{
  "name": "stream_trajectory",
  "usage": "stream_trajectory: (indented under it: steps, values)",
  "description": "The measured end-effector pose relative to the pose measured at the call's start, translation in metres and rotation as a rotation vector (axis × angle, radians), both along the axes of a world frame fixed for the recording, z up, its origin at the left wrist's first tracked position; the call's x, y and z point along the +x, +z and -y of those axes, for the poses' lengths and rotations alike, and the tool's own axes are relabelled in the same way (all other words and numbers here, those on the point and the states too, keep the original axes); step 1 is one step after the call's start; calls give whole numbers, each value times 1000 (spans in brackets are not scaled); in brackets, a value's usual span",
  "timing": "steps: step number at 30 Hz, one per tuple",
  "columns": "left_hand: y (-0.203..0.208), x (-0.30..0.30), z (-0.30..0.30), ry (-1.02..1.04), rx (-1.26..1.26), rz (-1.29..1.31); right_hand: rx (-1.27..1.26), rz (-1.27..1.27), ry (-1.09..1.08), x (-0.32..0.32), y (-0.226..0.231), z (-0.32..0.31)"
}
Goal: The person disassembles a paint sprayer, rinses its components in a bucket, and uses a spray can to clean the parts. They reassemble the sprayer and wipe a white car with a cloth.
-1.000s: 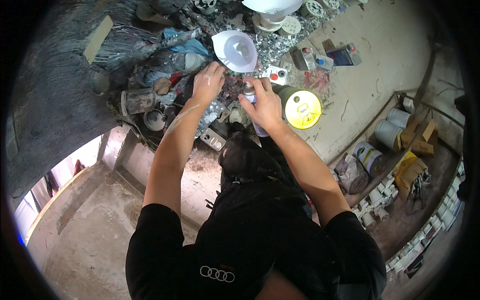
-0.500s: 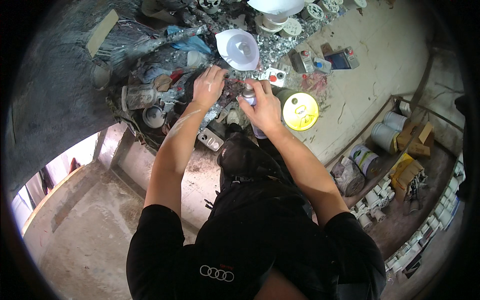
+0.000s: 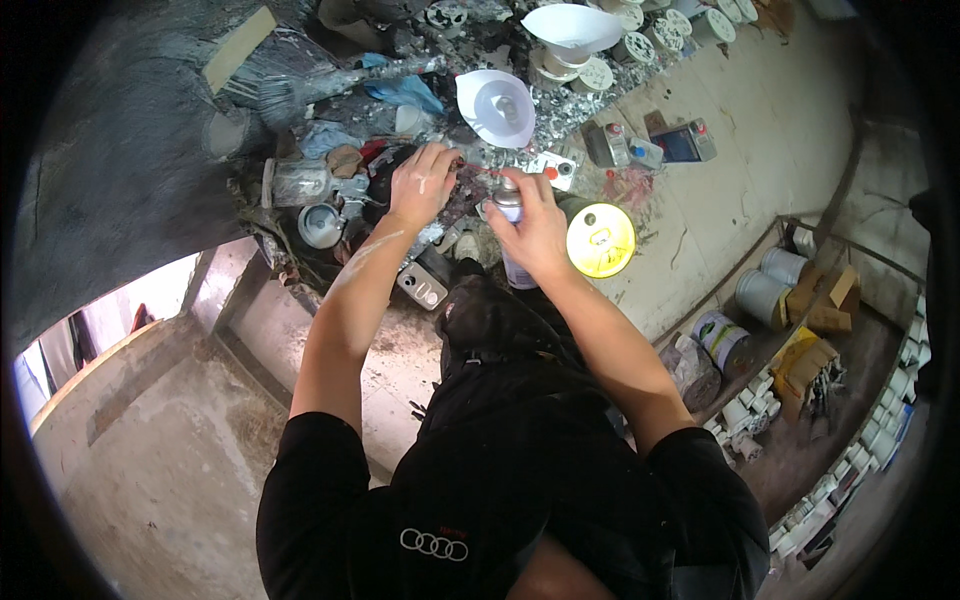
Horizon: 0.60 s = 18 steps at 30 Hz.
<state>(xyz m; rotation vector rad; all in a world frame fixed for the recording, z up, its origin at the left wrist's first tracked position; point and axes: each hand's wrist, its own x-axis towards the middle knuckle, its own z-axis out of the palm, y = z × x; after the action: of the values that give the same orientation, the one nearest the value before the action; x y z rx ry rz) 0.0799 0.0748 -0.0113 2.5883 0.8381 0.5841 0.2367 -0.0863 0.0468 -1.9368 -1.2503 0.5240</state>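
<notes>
My right hand is wrapped round an upright spray can with a pale purple body, its forefinger on top at the nozzle. A thin red line, like a straw tube, runs from the nozzle toward my left hand. That hand is closed, its fingertips pinching something small and dark that I cannot make out. A white plastic funnel-shaped cup stands just beyond both hands. To the right of the spray can is a round tin with a bright yellow lid. A grey metal can stands below my left wrist.
The cluttered, paint-spattered bench holds a clear jar, a blue rag and several lidded pots. Rectangular cans stand on the pale floor at right. A low-walled area holds buckets and a cardboard box.
The bench and its things have shifted slightly right and down in the picture. My hands keep about the same grip and distance from each other, with the left hand a little farther right.
</notes>
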Motion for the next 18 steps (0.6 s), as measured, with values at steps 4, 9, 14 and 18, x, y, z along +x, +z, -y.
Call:
stream_trajectory:
  steps: [4,9,14,18]
  values:
    - [28,-24,-10,178,-48,119,86,-69,-57,13,8,14]
    - [42,-37,-81,398,-201,108,71,-72,-76,21,11,24]
    - [13,-11,-129,394,-197,-302,89,-112,-113,17,9,28]
    - [-14,10,-140,420,-263,-533,82,-105,-149,18,7,36]
